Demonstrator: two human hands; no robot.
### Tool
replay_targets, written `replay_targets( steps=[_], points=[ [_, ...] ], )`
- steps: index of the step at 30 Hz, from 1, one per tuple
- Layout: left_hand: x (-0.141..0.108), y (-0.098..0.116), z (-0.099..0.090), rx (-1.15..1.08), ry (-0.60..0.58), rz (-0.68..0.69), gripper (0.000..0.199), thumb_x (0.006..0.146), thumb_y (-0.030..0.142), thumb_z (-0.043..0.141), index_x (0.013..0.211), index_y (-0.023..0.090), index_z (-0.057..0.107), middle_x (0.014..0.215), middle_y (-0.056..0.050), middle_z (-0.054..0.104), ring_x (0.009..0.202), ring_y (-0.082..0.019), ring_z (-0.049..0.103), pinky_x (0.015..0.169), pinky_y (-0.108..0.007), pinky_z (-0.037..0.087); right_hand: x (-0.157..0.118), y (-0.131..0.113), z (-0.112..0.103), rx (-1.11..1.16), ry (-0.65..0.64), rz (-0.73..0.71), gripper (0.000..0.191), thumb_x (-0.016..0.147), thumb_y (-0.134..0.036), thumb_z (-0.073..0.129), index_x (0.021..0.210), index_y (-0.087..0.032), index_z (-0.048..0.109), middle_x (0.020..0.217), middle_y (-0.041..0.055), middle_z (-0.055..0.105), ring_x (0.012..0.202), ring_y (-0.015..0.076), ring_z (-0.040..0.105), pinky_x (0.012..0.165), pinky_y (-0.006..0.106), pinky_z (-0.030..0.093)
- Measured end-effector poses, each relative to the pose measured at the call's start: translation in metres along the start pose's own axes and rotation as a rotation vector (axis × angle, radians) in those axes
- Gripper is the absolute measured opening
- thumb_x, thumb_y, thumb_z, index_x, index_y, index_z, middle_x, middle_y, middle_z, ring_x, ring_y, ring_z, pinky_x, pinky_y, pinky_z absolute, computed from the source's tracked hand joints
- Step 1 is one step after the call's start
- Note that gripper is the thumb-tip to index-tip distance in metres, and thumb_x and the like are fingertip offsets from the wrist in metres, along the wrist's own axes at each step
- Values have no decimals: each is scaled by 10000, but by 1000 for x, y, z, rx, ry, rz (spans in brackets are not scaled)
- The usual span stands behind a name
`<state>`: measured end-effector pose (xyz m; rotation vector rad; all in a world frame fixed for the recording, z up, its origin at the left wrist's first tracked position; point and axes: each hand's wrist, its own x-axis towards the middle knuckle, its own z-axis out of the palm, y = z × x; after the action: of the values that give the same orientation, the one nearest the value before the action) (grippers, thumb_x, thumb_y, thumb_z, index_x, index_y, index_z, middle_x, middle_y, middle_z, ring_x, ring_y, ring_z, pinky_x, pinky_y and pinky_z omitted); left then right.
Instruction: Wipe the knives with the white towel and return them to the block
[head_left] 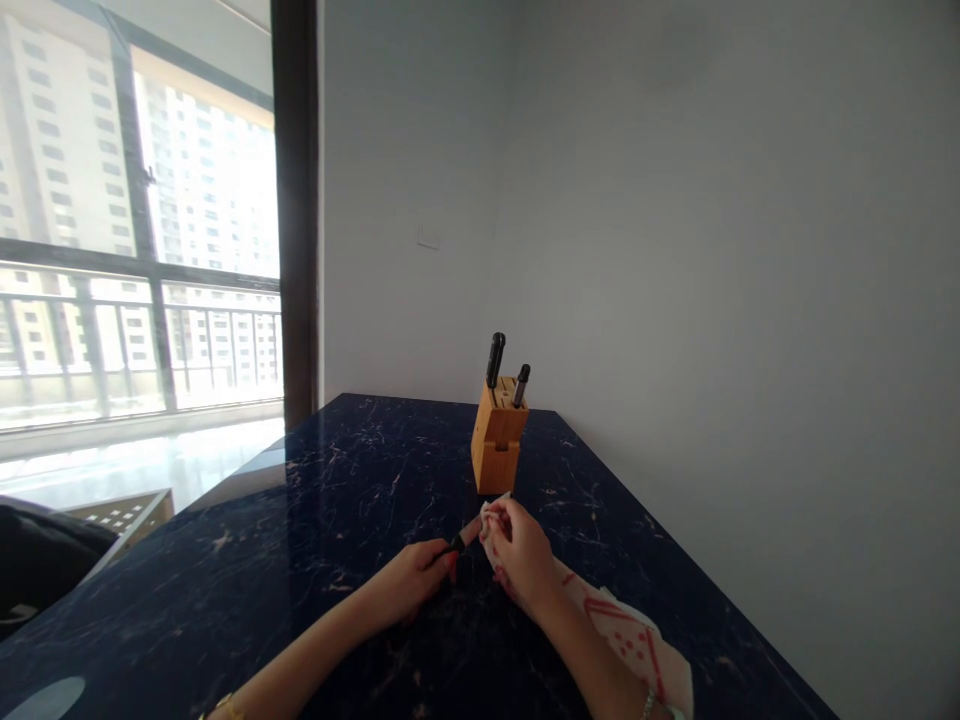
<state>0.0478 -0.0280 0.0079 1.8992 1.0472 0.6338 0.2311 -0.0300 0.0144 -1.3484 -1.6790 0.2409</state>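
My left hand [420,578] is closed round the dark handle of a knife [470,532], whose blade points up and to the right. Pinched in my right hand [523,556] is a white cloth with red markings [630,640], folded over the far part of the blade. The blade's tip is hidden by the cloth and fingers. The rest of the cloth trails under my right forearm across the tabletop. Just beyond my hands stands a wooden knife block [498,455], with a black-handled knife [496,360] and another dark-and-silver handle [521,385] sticking out of its top.
The dark blue marbled table [360,470] reaches back to a grey wall [712,250], which runs along its right side. To the left are a large window [202,190] and a chair-like frame [142,520] with a black item [45,550] beside it.
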Motion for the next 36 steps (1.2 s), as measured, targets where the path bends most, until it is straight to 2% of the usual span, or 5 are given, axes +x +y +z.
replay_targets(
  steps=[7,15,25,30,36],
  points=[
    [2,-2,1,9,-8,-2,480,773,601,330,751,174,549,475,78,348,362,-56,311,337,-176,228,11,19,-10,-58,135,128,206,801,-318,401,890,-240,569,871,11,638,802,166,594,683,263,413],
    [4,-4,8,-138,162,-66,580,774,652,201,823,178,532,469,81,364,326,-67,353,299,-180,279,10,22,-10,-80,190,126,224,796,-292,394,951,-228,541,949,19,620,864,168,577,731,274,402],
    [12,-18,6,-69,265,-42,266,781,486,384,857,237,329,567,95,473,279,-51,377,259,-152,236,7,11,-9,35,255,27,236,807,-283,389,970,-193,533,994,58,607,913,167,561,804,290,405],
    [10,-12,4,-20,197,-28,276,760,465,433,851,206,406,584,77,481,376,-63,392,349,-177,287,-1,-7,-5,112,167,-130,214,820,-246,391,975,-201,531,1046,57,589,968,149,545,839,264,404],
    [7,-7,-1,119,147,82,267,771,417,436,810,168,523,689,23,540,616,-118,475,562,-218,372,-9,-21,2,-40,-49,-234,193,826,-205,388,934,-224,548,940,26,608,863,138,573,782,239,413]
  ],
)
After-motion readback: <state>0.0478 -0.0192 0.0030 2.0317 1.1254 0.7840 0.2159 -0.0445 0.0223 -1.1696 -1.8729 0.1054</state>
